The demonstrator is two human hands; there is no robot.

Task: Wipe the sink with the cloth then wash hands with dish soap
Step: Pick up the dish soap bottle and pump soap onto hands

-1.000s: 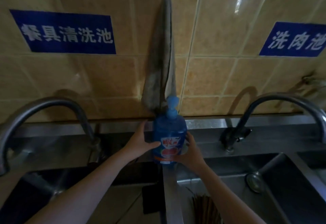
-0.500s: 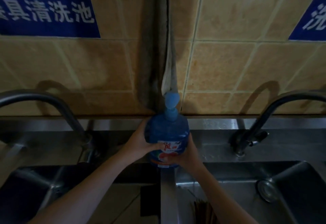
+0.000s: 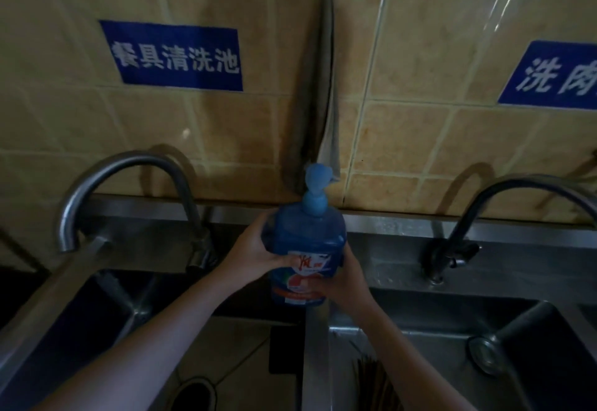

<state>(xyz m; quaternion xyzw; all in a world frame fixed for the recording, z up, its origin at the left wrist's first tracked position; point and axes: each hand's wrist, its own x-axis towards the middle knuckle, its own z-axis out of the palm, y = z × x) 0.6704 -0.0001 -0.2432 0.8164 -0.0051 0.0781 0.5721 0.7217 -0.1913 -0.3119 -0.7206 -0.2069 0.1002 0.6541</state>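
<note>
A blue dish soap bottle [image 3: 303,236] with a pump top stands upright over the steel divider between two sinks. My left hand [image 3: 255,249] wraps its left side, fingers across the red and white label. My right hand [image 3: 347,284] cups its lower right side. A grey cloth [image 3: 324,113] hangs down the tiled wall just behind the pump. The left sink [image 3: 106,300] and the right sink [image 3: 533,317] are dim steel basins.
A curved tap [image 3: 129,178] arches over the left sink and another tap [image 3: 504,197] over the right. Two blue signs [image 3: 174,55] are on the tiles. A round drain fitting [image 3: 484,359] sits in the right basin, a bundle of sticks [image 3: 374,384] near the bottom.
The view has tilted and shifted, so the bottle and hands sit lower and the left tap shows fully. Both hands keep the same grip on the bottle.
</note>
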